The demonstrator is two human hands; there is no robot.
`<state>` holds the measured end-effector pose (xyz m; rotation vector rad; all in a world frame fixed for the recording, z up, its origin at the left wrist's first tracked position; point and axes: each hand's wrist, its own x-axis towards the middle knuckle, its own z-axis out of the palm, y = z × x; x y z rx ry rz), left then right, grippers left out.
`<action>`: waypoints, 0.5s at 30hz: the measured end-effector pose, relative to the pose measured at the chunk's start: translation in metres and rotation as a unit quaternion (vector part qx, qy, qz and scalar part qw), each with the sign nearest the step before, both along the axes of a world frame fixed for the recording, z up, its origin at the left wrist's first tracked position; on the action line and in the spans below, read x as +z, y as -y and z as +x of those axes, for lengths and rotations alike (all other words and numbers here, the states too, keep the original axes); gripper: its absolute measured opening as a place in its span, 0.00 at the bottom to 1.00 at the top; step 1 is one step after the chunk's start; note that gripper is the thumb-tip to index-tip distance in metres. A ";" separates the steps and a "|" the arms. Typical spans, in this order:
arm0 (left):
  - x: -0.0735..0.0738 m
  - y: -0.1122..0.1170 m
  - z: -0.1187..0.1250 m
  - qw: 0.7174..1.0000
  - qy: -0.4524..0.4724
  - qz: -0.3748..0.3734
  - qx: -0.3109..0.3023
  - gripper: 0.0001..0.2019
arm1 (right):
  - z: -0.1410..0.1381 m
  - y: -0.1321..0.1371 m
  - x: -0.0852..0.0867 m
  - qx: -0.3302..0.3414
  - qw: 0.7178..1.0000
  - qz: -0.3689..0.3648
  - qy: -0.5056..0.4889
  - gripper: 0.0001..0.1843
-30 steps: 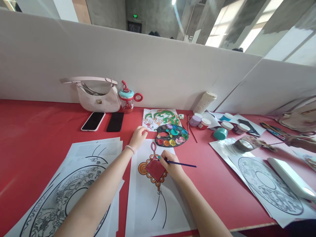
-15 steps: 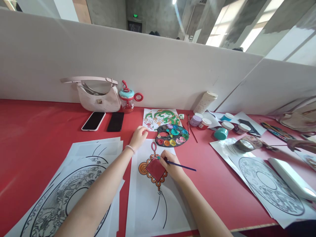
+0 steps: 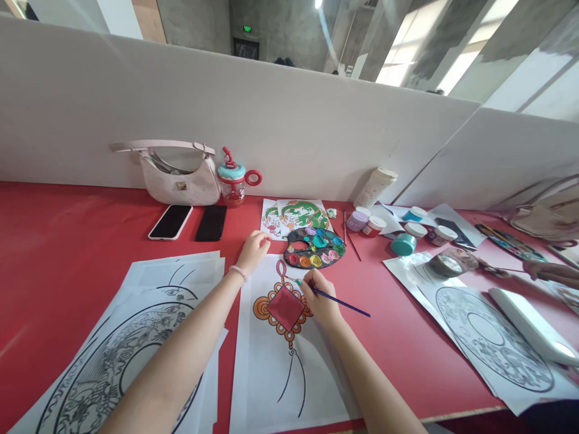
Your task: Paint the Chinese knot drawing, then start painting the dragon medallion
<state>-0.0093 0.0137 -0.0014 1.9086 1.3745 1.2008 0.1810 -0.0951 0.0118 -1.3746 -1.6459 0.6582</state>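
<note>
Red covers the whole desk (image 3: 67, 241), and at the centre bottom of the frame lies a white paper sheet (image 3: 266, 374) printed with a knot ornament (image 3: 286, 306). The ornament has a diamond filled in dark red and orange loops round it, while its tassel lines below are bare outline.

The right hand (image 3: 319, 295) is pinched round a thin blue-handled paintbrush (image 3: 344, 303). It sits just right of the diamond. The brush tip points up-left to the ornament's upper right edge, and the handle slants off toward the right of the frame.

The left hand (image 3: 254, 248) rests at the sheet's top left corner, fingers loosely curled down onto the paper and grasping nothing.

Just above the right hand, touching the sheet's top edge, is a round black paint palette (image 3: 315, 247) with wells of many colours. Behind it lies a painted green dragon picture (image 3: 303, 214).

In the upper left stand a pale pink handbag (image 3: 181, 175) and a small clear bottle with a teal lid (image 3: 233, 178), against the white partition. Two phones (image 3: 170, 221) lie flat in front of them.

A stack of black-and-white circular pattern sheets (image 3: 136, 337) fills the lower left. Small paint pots (image 3: 375, 224) cluster right of the palette.

At the far right edge another person's hand (image 3: 549, 271) shows above more pattern sheets.
</note>
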 end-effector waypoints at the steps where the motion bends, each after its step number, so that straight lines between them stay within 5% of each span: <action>1: 0.000 0.000 0.000 1.000 0.001 -0.001 -0.001 0.09 | 0.001 0.000 0.000 -0.011 1.000 0.001 -0.004 0.12; 7: 0.001 0.000 -0.001 1.000 0.003 -0.004 0.000 0.09 | 0.001 0.001 -0.002 -0.033 0.999 0.039 0.011 0.11; 10: 0.002 0.000 -0.001 1.000 0.001 -0.004 -0.003 0.09 | 0.028 -0.003 0.005 -0.038 0.995 0.087 0.019 0.14; 13: 0.002 -0.001 -0.002 1.000 0.002 -0.004 -0.005 0.09 | 0.095 -0.014 0.028 -0.205 0.966 0.153 0.042 0.26; 15: 0.003 -0.001 -0.002 1.000 0.005 -0.004 -0.004 0.09 | 0.156 -0.024 0.052 -0.376 0.901 0.193 0.096 0.29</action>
